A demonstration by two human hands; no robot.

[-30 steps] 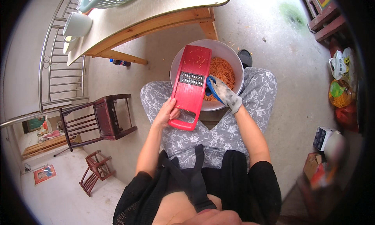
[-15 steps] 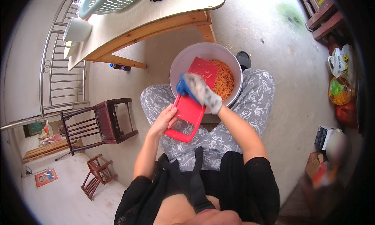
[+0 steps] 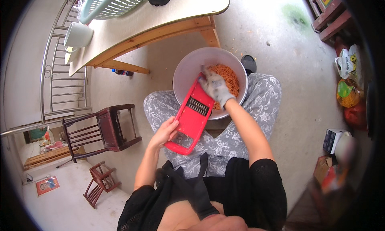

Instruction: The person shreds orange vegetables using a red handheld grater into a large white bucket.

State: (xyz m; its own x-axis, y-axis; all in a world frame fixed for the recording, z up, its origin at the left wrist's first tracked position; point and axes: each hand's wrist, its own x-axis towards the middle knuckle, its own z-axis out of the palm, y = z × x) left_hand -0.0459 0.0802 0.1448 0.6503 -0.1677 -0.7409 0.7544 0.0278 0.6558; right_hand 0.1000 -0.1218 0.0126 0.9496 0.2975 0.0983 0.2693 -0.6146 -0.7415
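Observation:
My left hand (image 3: 167, 132) is bare and closed around the near handle end of a red grater (image 3: 190, 126). The grater slants into a large pale metal pot (image 3: 185, 66) between my knees, its dark toothed blade (image 3: 197, 106) uncovered. At the grater's far end is my right hand (image 3: 216, 86), in a grey-white glove, fingers curled down and slightly blurred. Whatever those fingers hold is hidden. Thin orange shreds, which look like carrot (image 3: 227, 75), lie in the pot beneath and beside the glove.
A pale-topped wooden table (image 3: 168, 14) stands ahead to the left, bearing a green basket (image 3: 114, 4) and a white mug (image 3: 78, 34). A bottle (image 3: 122, 72) lies underneath. Left are a dark wooden chair (image 3: 110, 126) and small stool (image 3: 103, 178). Bags (image 3: 345, 64) line the right side.
My gloved right hand has slid from the grater's middle to its far end, uncovering the blade. The grater has tilted, its far end shifting left and nearer me.

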